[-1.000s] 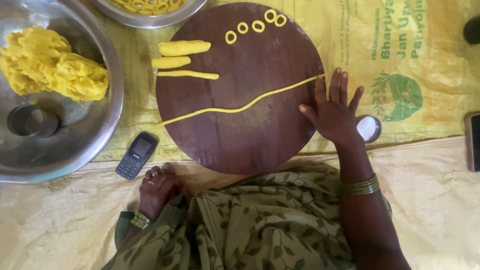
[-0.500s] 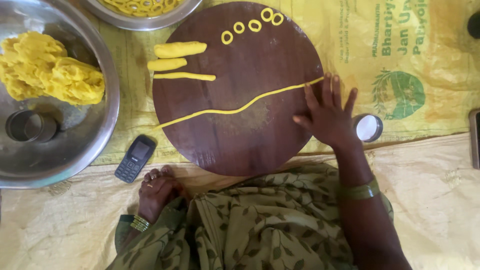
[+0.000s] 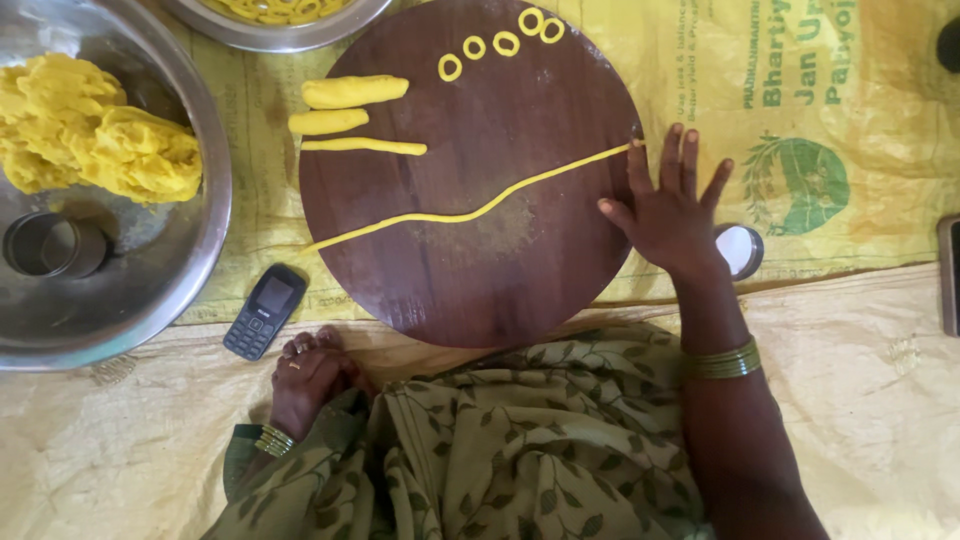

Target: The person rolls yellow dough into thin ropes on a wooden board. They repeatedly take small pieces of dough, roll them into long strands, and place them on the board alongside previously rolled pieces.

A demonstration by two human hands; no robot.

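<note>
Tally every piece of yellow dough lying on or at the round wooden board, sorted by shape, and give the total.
Small yellow dough rings: 4
Long thin yellow dough rope, its far end under the right hand: 1
Short yellow dough logs at the round brown wooden board's left edge: 3
Total: 8

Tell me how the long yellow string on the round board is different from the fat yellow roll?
The string is thin and very long, crossing the whole board; the fat roll is short and thick. The string bends in a wave; the roll lies straight. The right hand touches the string's end; nothing touches the roll. Both are the same yellow dough.
</note>
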